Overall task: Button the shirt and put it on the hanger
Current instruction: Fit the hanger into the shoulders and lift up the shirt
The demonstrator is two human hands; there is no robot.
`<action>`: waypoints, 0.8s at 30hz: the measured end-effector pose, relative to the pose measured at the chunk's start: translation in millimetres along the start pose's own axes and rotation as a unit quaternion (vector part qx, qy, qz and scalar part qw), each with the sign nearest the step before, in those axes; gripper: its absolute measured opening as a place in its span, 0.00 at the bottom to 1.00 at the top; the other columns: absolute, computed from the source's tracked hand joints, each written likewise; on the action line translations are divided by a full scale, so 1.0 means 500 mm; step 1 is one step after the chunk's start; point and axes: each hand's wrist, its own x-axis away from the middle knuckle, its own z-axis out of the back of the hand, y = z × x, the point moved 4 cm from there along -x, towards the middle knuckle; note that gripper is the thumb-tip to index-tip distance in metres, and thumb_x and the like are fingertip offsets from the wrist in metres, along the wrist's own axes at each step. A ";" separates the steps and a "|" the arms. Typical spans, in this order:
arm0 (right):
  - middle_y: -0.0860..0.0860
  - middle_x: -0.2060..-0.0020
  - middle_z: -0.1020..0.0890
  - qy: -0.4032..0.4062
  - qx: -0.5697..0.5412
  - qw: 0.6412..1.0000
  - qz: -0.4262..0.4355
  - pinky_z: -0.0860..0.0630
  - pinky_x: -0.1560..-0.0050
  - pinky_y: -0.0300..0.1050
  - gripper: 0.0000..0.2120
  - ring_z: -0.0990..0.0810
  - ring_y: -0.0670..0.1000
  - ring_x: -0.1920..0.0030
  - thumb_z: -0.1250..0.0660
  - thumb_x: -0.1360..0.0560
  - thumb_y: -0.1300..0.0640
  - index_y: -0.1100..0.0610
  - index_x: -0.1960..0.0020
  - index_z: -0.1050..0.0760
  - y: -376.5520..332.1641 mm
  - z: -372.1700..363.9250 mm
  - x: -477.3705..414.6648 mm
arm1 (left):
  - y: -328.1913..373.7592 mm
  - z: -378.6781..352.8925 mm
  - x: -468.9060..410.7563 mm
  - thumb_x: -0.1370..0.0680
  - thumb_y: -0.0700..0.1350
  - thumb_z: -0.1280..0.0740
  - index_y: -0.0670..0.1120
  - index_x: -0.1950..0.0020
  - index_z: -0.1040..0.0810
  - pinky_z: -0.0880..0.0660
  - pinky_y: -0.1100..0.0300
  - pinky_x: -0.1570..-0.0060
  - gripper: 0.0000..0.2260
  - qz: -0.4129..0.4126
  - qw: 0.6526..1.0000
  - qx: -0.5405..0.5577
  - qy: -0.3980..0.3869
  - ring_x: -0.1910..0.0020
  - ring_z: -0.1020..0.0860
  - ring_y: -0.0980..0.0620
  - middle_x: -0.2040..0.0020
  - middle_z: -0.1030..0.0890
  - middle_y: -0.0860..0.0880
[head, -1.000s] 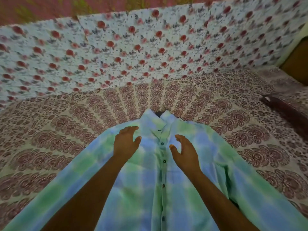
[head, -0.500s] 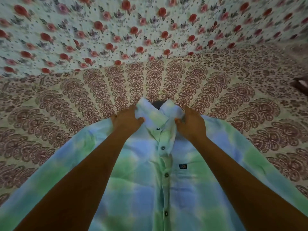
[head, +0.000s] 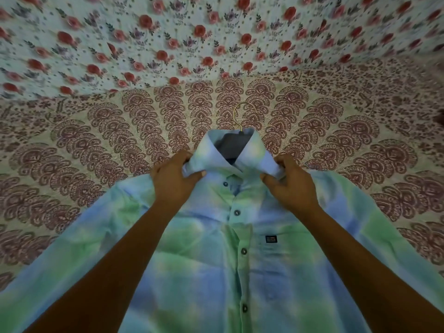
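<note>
The left collar tip is pinched by the left hand (head: 173, 179); the right tip is gripped by the right hand (head: 289, 186). The collar (head: 254, 150) is held raised. The shirt (head: 216, 272), buttoned down the front, is laid flat on the patterned bedsheet (head: 96, 140). The hanger (head: 237, 116) hook is seen protruding from the neck opening.

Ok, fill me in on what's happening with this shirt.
A person's left hand and right hand each grip a collar point of a blue-and-green tie-dye button-up shirt lying on the maroon paisley bedspread. Its front looks buttoned, and a gold wire hanger hook sticks out of the collar.
</note>
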 end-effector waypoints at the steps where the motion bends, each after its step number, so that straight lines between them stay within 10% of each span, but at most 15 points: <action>1: 0.55 0.49 0.20 -0.014 -0.016 1.000 -0.002 0.28 0.53 0.50 0.24 0.21 0.59 0.52 0.31 0.29 0.46 0.57 0.39 0.31 -0.006 0.005 0.014 | 0.001 0.004 0.018 0.37 0.63 0.36 0.45 0.50 0.24 0.27 0.47 0.49 0.25 -0.007 1.000 0.017 0.006 0.59 0.22 0.47 0.62 0.24 0.53; 8: 0.53 0.48 0.21 0.048 -0.006 0.999 -0.015 0.28 0.45 0.55 0.41 0.24 0.59 0.46 0.47 0.41 0.24 0.53 0.42 0.28 -0.069 0.025 0.087 | 0.015 0.034 0.114 0.33 0.58 0.41 0.44 0.41 0.22 0.28 0.36 0.45 0.27 -0.037 0.999 0.016 0.031 0.46 0.21 0.42 0.47 0.18 0.43; 13: 0.58 0.44 0.23 0.077 0.023 0.993 -0.083 0.39 0.35 0.61 0.46 0.30 0.62 0.39 0.49 0.42 0.21 0.58 0.43 0.29 -0.099 0.019 0.131 | 0.050 0.069 0.148 0.34 0.61 0.50 0.49 0.37 0.23 0.35 0.51 0.38 0.32 0.093 0.992 0.085 -0.011 0.39 0.31 0.42 0.41 0.27 0.44; 17: 0.59 0.34 0.30 0.082 0.004 0.987 -0.138 0.50 0.29 0.65 0.39 0.41 0.61 0.29 0.38 0.34 0.30 0.59 0.37 0.33 -0.111 0.009 0.162 | 0.090 0.067 0.174 0.33 0.73 0.44 0.50 0.37 0.26 0.37 0.48 0.32 0.35 0.118 0.986 0.097 -0.063 0.35 0.32 0.44 0.36 0.27 0.43; 24: 0.57 0.34 0.30 0.098 -0.023 0.981 -0.164 0.43 0.32 0.65 0.32 0.40 0.62 0.29 0.41 0.30 0.37 0.59 0.36 0.31 -0.122 0.020 0.194 | 0.161 0.033 0.224 0.27 0.53 0.31 0.45 0.30 0.35 0.34 0.50 0.39 0.28 0.236 0.959 0.146 0.050 0.30 0.42 0.39 0.28 0.45 0.39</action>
